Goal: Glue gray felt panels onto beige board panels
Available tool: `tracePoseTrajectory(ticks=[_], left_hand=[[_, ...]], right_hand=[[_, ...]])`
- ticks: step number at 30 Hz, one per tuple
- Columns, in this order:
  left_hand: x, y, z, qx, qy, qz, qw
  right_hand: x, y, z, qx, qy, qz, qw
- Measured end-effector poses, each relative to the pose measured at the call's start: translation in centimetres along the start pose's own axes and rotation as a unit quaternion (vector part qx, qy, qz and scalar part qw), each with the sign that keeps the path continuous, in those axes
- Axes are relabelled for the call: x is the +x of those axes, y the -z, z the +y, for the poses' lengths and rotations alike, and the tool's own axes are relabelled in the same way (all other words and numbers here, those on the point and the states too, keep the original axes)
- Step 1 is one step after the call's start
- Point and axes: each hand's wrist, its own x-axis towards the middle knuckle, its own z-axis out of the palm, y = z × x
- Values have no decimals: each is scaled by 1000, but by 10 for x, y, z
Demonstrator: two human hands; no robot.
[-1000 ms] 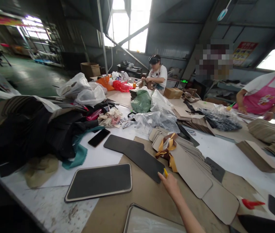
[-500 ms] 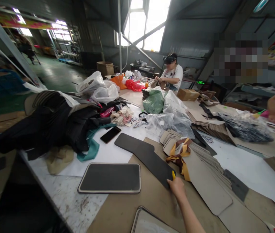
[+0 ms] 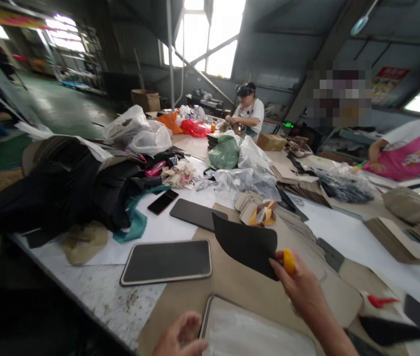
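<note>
My right hand [image 3: 299, 282] pinches the near corner of a thin black sheet [image 3: 249, 242] with rounded corners. The sheet is lifted and tilted over the table, slightly bent. A small yellow thing [image 3: 289, 262] shows at the fingers of that hand; its kind is unclear. At the bottom, my left hand [image 3: 182, 336] holds nothing, thumb and fingers apart, beside the left edge of a pale rounded panel [image 3: 250, 326] with a dark rim. Another black sheet [image 3: 195, 213] lies flat beyond. A black panel with a light border [image 3: 167, 262] rests to the left.
A fanned stack of beige boards [image 3: 299, 237] lies at the right, with yellow-brown ribbon [image 3: 264, 213] on it. Black cloth [image 3: 72, 188] is piled left, near a phone [image 3: 163, 201]. Plastic bags [image 3: 252, 158] stand mid-table. Co-workers sit at the back [image 3: 249, 116] and right [image 3: 410, 148].
My right hand has raised the nearer black sheet off the table, clear of the one beyond. My left hand has come into view at the bottom. The view has shifted right.
</note>
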Motion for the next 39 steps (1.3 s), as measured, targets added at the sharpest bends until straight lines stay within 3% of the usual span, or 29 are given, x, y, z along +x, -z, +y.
tracePoseTrajectory(ticks=[2,6,11,14,17,19,23,26,28,33,39], left_hand=[[23,-4,19,-181,82,-19,980],[70,0,63,-393,150,48,906],[101,23,100,-523,79,-10,849],[102,35,111,-520,112,-7,847],[91,39,108,-489,156,-15,858],[77,35,97,-434,174,-52,883],[31,11,58,-262,235,-145,925],[-2,-11,35,-191,286,-152,927],[-15,-22,29,-151,278,-149,937],[-17,-36,20,-34,217,-94,971],[3,-49,5,56,225,-38,972]], right_hand=[[-19,38,-27,40,4,2,999],[-50,88,-56,36,-6,36,999],[-88,115,-54,36,-77,50,995],[-109,120,-42,54,-136,64,987],[-133,116,-20,68,-203,55,975],[-152,106,1,66,-255,47,964],[-192,69,54,80,-362,27,928],[-215,40,92,72,-388,8,919],[-223,28,111,63,-376,-5,925],[-216,21,138,-17,-357,-55,932],[-190,16,146,-172,-322,-159,917]])
